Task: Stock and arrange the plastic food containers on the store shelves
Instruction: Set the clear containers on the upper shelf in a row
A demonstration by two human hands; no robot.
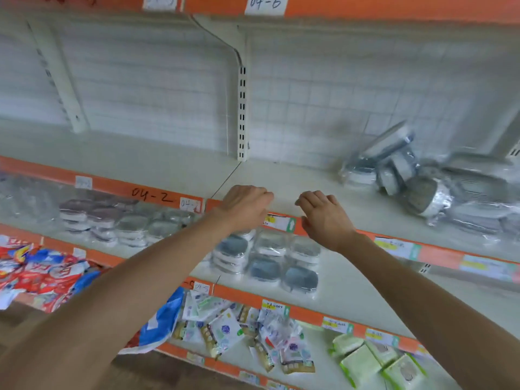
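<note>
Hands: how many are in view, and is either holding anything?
2. The left hand and the right hand hover side by side over the front edge of the upper shelf, both holding nothing.

shelf edges (157,192) orange | containers (298,277) grey lids | packets (357,364) green
</note>
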